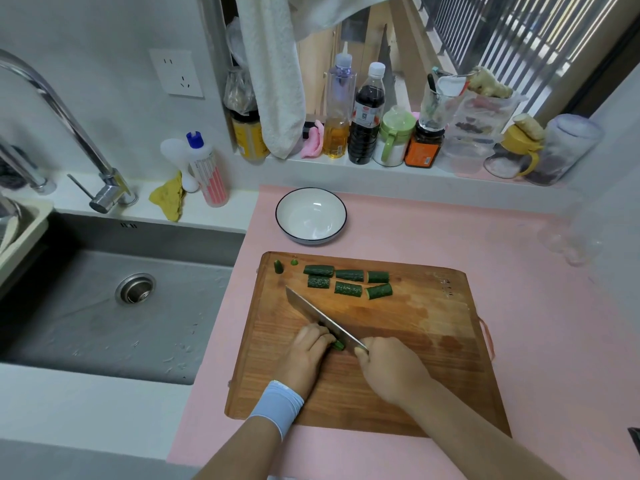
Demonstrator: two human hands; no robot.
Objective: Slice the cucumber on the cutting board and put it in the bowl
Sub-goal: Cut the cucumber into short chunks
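The left hand [308, 348] curls down over a short cucumber piece [338, 345] near the middle of the cutting board [415, 358]. It pins the piece so it cannot roll, and only the green end peeks out beside the blade. The right hand [389, 365] is wrapped round the handle of the knife [318, 315] (the handle itself is hidden inside the grip). The blade runs diagonally toward the board's far left and sits right against the left knuckles. That is probably so the knuckles steer the edge while the fingertips stay out of its path. Six cut chunks [349, 282] lie in two rows along the far side of the board, well apart from the hands, seemingly parked there to leave the working area free. Two small end stubs [278, 266] sit by the far left corner, likely trimmings set aside from the usable pieces. The bowl [311, 216] stands just beyond the board on the pink counter and holds no cucumber. Its closeness should make the later transfer short. By the look of it, slicing is the step in hand and the move to the bowl has not begun.
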